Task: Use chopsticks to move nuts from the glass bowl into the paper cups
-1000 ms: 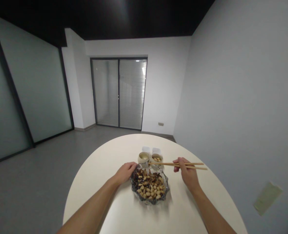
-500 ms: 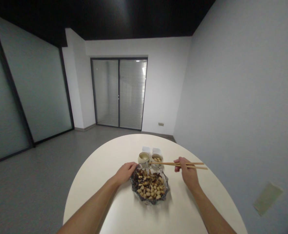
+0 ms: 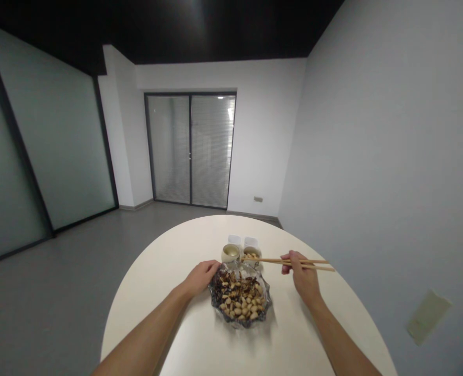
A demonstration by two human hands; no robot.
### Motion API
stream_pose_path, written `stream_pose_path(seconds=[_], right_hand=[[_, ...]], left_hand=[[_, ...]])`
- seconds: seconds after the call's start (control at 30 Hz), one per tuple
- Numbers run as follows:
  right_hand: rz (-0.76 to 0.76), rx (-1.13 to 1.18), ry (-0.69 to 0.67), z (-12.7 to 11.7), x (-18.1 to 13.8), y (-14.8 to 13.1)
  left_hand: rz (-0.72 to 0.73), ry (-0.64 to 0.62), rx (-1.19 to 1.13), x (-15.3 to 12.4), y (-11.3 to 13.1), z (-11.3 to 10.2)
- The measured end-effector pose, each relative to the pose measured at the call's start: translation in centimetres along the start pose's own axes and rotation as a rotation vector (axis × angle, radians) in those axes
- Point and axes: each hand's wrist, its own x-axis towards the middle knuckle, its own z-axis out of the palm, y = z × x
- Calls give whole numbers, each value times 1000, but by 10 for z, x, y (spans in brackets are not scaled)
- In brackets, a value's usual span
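A glass dish (image 3: 268,302) full of pale nuts and dark pieces sits on the round white table (image 3: 169,261). My left hand (image 3: 202,277) rests curled against the dish's left rim. My right hand (image 3: 300,274) grips a pair of wooden chopsticks (image 3: 317,265), held level. Their tips reach over the right one of two small cups, the cup with nuts (image 3: 252,254). The left cup (image 3: 230,253) stands beside it; I cannot make out what is in it.
Two small white containers (image 3: 242,241) stand just behind the cups. The table's far edge curves toward a grey floor, with glass doors at the back and a plain wall close on the right.
My right hand has risen slightly and shifted the chopstick tips from above the dish's far rim to over the right cup. My left hand stays on the dish rim.
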Motion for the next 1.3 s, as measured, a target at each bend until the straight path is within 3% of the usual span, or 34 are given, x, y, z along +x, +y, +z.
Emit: stream_pose_path(seconds=[0.83,1.3], right_hand=[[-16,-125,257,1,6,21],[10,-239,235,9,6,39]], left_hand=[[6,-1,-1,-1,6,-2],[12,3,11,-1,3,-1]])
